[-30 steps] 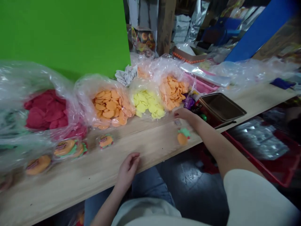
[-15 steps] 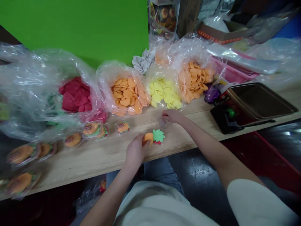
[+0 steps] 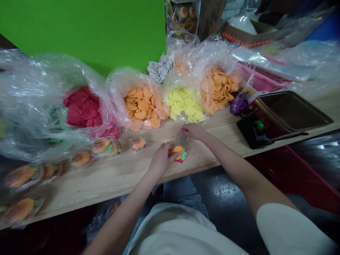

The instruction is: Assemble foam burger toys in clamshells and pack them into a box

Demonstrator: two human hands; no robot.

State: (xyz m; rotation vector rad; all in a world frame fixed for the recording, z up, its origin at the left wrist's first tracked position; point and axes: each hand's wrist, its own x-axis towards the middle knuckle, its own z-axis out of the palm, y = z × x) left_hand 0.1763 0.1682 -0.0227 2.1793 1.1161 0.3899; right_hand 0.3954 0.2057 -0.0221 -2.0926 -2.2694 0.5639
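Note:
My left hand (image 3: 160, 159) presses on a small stack (image 3: 177, 153) of an orange disc over green and red leaf-shaped pieces on the wooden table (image 3: 87, 186). My right hand (image 3: 193, 131) pinches a small clear round piece (image 3: 183, 139) just above that stack. Wrapped orange-and-green rounds (image 3: 138, 143) lie in a row to the left. Behind them stand open plastic bags of red (image 3: 83, 109), orange (image 3: 142, 108), yellow (image 3: 184, 104) and paler orange (image 3: 217, 88) discs.
A dark metal tray (image 3: 290, 111) and a black object with a green knob (image 3: 257, 129) stand at the right. A pink tray (image 3: 259, 79) lies behind them. A green panel (image 3: 79, 32) rises behind the bags. Below the table's front edge are my knees and the floor.
My left hand has moved right and now covers the orange disc, which sits on the green piece instead of beside it. My right hand has barely moved.

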